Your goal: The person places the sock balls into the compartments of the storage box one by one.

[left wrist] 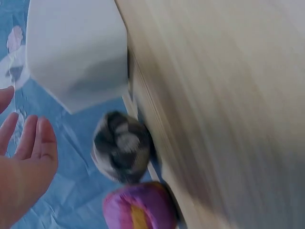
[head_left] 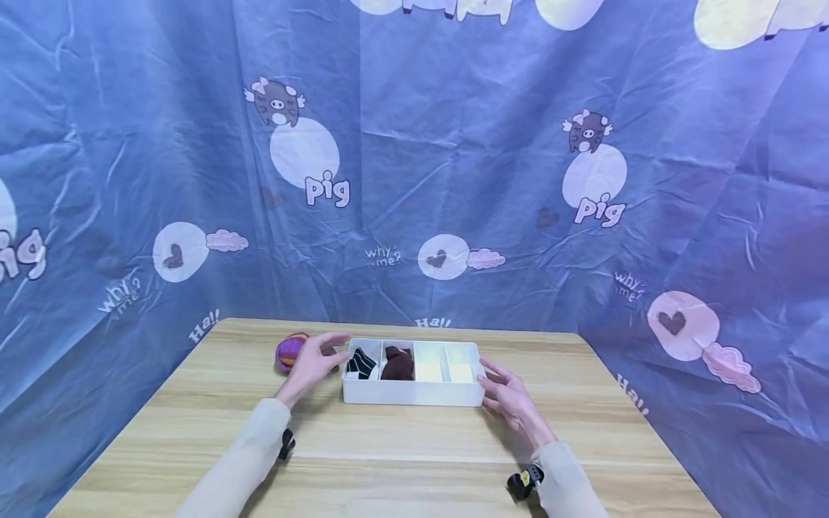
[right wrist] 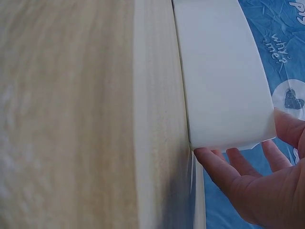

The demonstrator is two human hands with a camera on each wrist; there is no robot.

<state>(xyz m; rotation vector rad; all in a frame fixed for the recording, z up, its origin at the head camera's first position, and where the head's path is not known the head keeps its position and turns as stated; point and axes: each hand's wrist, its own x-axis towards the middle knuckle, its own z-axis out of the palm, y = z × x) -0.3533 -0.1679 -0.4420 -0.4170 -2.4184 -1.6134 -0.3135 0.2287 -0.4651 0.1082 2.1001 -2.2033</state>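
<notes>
A long white divided box [head_left: 414, 392] lies across the table. A black-and-white striped cloth bundle [head_left: 360, 365] sits in its leftmost compartment, and a dark brown cloth bundle [head_left: 398, 364] beside it. The two right compartments show bare floors. My left hand [head_left: 319, 360] hovers by the box's left end, fingers loosely bent; the left wrist view shows it apart from the box and holding nothing. My right hand [head_left: 508, 396] touches the box's right end with spread fingers, the thumb at the rim.
Left of the box lie a purple cloth ball [head_left: 288, 352] with orange stripes and a grey-green patterned cloth ball [left wrist: 123, 147], the latter mostly hidden behind my left hand in the head view. A blue curtain [head_left: 414, 180] hangs at the wooden table's [head_left: 388, 460] back edge.
</notes>
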